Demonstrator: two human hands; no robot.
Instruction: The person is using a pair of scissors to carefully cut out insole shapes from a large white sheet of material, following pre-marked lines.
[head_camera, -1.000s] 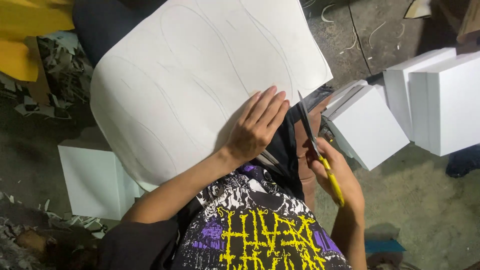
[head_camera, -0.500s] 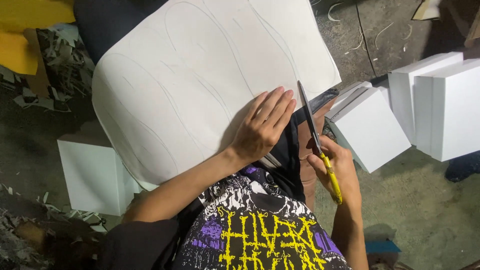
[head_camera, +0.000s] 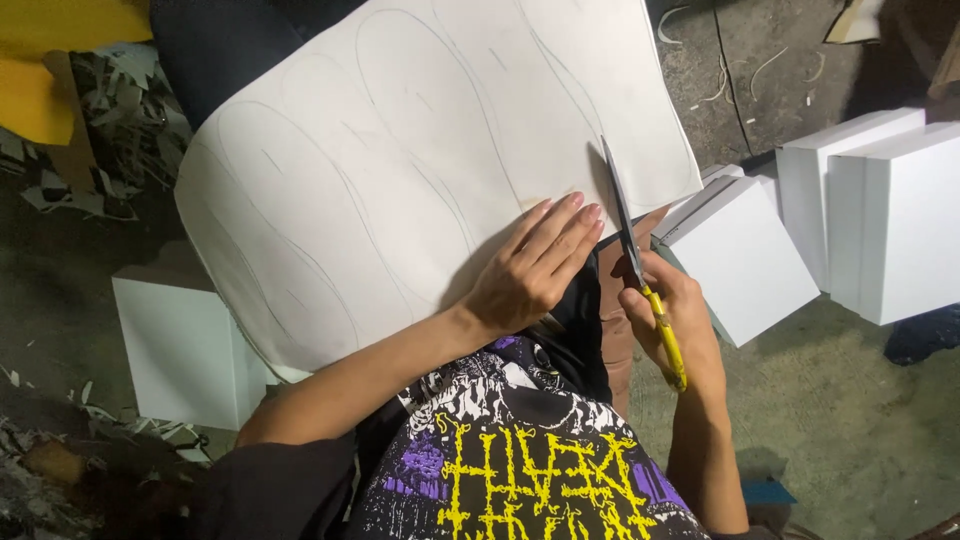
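Note:
A large white sheet (head_camera: 400, 170) with curved pencil outlines lies across my lap. My left hand (head_camera: 530, 270) rests flat on its near edge, fingers together, pressing it down. My right hand (head_camera: 672, 325) grips yellow-handled scissors (head_camera: 640, 270). Their dark blades point away from me and cut into the sheet's near right edge, just right of my left fingertips.
White boxes (head_camera: 870, 210) and a white square board (head_camera: 740, 255) stand on the concrete floor to the right. Another white board (head_camera: 180, 350) lies at the left. Yellow material (head_camera: 60, 60) and paper scraps (head_camera: 110, 150) sit at upper left.
The scissors' blades have advanced farther into the sheet's edge. My left hand has stayed on the sheet while the view shifted slightly.

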